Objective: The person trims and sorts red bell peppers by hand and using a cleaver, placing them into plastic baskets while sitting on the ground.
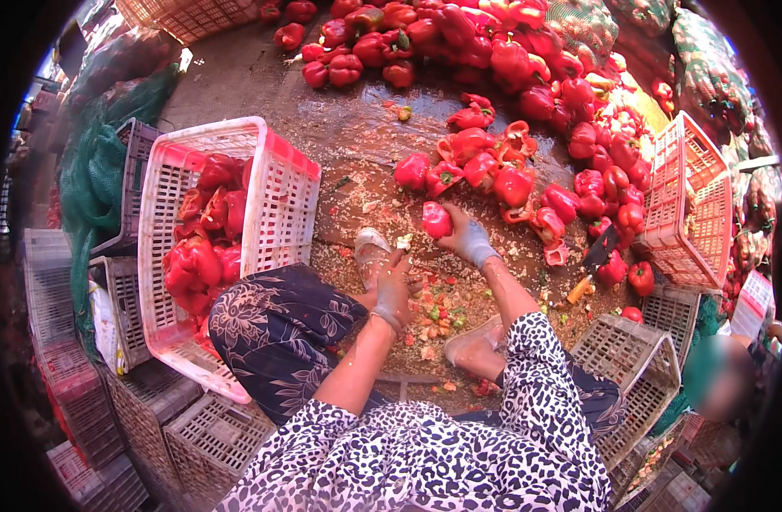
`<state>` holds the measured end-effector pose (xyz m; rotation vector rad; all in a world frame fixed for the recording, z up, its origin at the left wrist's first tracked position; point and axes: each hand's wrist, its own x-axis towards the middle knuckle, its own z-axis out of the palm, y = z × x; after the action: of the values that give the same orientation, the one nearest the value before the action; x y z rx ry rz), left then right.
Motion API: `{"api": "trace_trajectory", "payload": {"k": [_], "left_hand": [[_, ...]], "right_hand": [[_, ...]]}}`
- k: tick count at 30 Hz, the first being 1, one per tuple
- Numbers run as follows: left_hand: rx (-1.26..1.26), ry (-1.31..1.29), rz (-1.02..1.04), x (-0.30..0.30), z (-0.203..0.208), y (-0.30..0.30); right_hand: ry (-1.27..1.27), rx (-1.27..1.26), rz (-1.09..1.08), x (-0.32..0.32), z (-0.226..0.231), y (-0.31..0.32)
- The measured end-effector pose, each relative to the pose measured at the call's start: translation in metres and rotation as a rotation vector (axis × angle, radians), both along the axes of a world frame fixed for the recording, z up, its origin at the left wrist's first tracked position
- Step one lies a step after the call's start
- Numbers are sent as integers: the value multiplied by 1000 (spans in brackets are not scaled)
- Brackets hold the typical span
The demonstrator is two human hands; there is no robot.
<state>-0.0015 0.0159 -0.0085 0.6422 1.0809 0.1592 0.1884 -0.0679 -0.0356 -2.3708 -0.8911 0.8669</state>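
In my gloved right hand (470,242) is a red bell pepper (437,220), gripped at its right side with my fingers and thumb. My left hand (392,287), also in a thin glove, is closed just to the left and nearer to me. At its fingertips shows a small pale piece with some green (404,242); what else it may hold is hidden. Several cut red peppers (485,162) lie on the floor just beyond my right hand. To my left, a white plastic crate (271,200) lies tilted towards me with red peppers (194,264) inside.
A large heap of red peppers (510,60) curves across the far side and right. Seeds and scraps (442,320) litter the floor between my feet. A pinkish crate (685,205) stands at right, near a yellow-handled dark blade (601,246). Grey crates (216,435) and net sacks (706,68) surround me.
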Motion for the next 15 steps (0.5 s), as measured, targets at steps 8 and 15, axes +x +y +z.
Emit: {"api": "trace_trajectory", "payload": {"k": [8,15], "left_hand": [[86,-347,-209,9,42,9],[-597,-662,270,4,6,29]], "right_hand": [[857,297,-10,-59,86,-27],[1016,404,-152,-72,130,-48]]}}
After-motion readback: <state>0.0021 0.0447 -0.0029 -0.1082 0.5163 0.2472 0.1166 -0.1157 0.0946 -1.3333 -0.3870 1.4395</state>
